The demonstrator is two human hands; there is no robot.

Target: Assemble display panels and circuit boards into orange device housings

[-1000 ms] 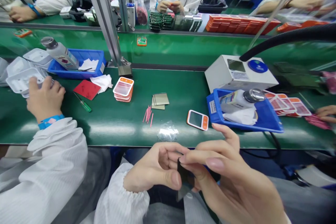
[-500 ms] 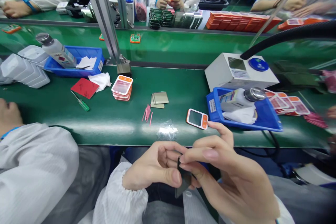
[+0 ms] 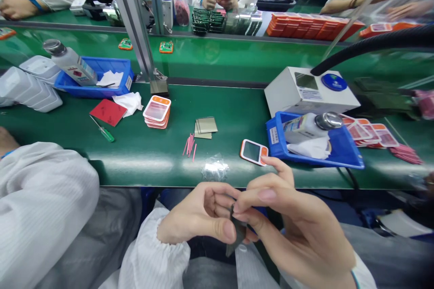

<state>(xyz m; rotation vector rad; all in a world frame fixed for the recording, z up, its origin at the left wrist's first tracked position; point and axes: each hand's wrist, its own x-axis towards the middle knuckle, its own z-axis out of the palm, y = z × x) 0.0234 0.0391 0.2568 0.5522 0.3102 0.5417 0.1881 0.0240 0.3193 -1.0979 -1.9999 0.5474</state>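
Observation:
A thin, dark grey rectangular piece (image 3: 238, 237) is held above my lap, just off the front edge of the bench; its exact kind I cannot make out. My left hand (image 3: 200, 219) grips it between thumb and fingers. At its upper edge, the thumb and index fingertip of my right hand (image 3: 298, 226) pinch together. Beyond the right fingers lies a small orange-and-white device (image 3: 253, 152) with a dark screen. Further left are flat grey-beige rectangular panels (image 3: 205, 127), several thin pink strips (image 3: 189, 145) and a crumpled clear film (image 3: 215, 168).
A stack of orange-and-white frames (image 3: 157, 112), a red square (image 3: 107, 112) and a green screwdriver (image 3: 107, 134) lie left. Blue trays (image 3: 346, 159) with bottles stand on both sides. A white box (image 3: 285, 95) is behind the right tray. Circuit boards (image 3: 166, 47) sit on the green strip behind.
The right index fingertip and thumb have shifted slightly at the upper edge of the dark piece, which stays in the left hand. Circuit boards on the rear green strip have moved left.

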